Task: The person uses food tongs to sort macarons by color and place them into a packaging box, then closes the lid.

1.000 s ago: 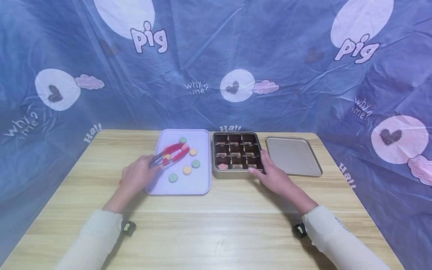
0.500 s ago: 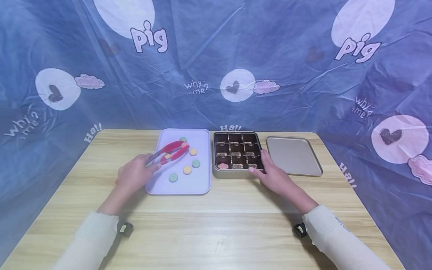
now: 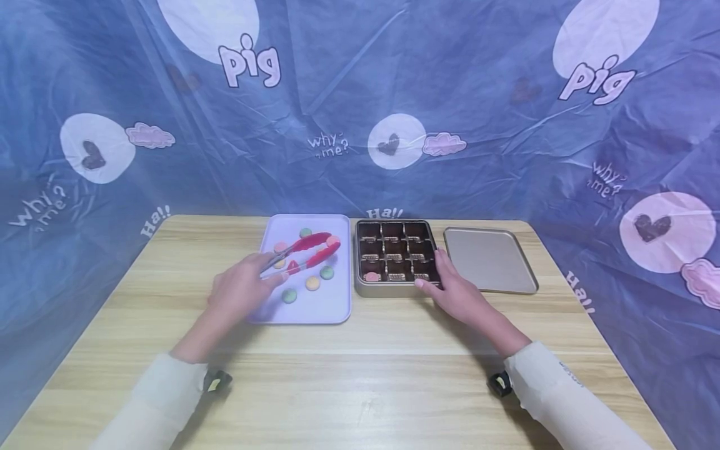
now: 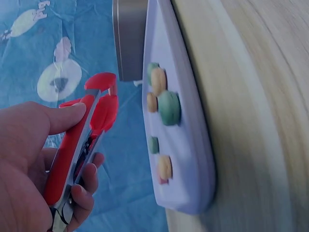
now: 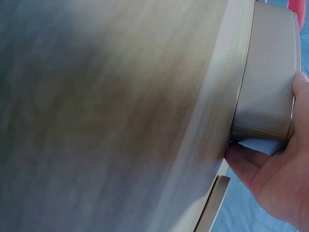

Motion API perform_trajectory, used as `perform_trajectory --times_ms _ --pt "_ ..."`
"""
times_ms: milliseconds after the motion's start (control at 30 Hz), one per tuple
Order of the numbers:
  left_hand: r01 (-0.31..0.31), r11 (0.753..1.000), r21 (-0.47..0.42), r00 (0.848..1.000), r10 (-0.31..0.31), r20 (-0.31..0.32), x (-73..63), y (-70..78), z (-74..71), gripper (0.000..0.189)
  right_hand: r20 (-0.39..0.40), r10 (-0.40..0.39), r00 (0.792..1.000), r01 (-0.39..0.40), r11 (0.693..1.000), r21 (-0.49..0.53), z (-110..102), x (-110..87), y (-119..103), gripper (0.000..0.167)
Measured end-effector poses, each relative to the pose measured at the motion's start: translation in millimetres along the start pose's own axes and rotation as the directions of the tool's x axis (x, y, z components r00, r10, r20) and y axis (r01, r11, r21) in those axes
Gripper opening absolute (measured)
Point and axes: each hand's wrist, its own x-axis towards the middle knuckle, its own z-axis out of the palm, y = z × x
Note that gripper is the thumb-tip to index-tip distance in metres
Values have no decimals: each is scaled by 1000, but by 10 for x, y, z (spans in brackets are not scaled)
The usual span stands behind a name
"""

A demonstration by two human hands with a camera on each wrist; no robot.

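My left hand [image 3: 242,284] grips red-tipped tongs [image 4: 67,154] above the lilac tray [image 3: 332,311]. Between the tong tips is a small pink macaron [image 3: 333,240], lifted over the tray's right side. Green, yellow and pink macarons lie on the tray, among them a green macaron [image 3: 289,295] and a yellow macaron [image 3: 312,284]; the tongs hide part of them. My right hand [image 3: 458,295] holds the front right corner of a divided tin [image 3: 388,290], thumb on the front rim and fingers along the side. One pink macaron [image 3: 371,277] sits in its front left compartment.
The flat metal lid [image 3: 492,259] lies on the wooden table [image 3: 360,381] to the right of the tin. Tray and tin stand close together near the table's back edge. A blue printed cloth [image 3: 315,94] hangs behind.
My left hand first draws back slightly, then moves right with the tongs and pink macaron, toward the tin. A pink macaron on the tray's left comes into view. The right hand stays on the tin.
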Motion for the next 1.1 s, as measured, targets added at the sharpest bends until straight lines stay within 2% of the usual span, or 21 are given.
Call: perform_trajectory --times_ms 233,433,767,900,1100 --pt "-69 998 -6 998 69 4 16 169 13 67 -6 -7 1000 7 1000 1 10 1 9 97" --pt "-97 995 -26 995 98 10 73 277 83 61 -1 1 1000 -1 1000 4 16 3 14 96" --pt "-178 984 -8 983 178 -39 173 448 226 52 -9 -1 1000 1 1000 6 19 10 16 96" --pt "-190 982 6 981 190 -36 196 501 259 49 -4 1 1000 -1 1000 12 21 7 13 96" --pt "-163 987 9 987 163 -16 208 550 273 50 -4 2 1000 -2 1000 9 20 2 24 96"
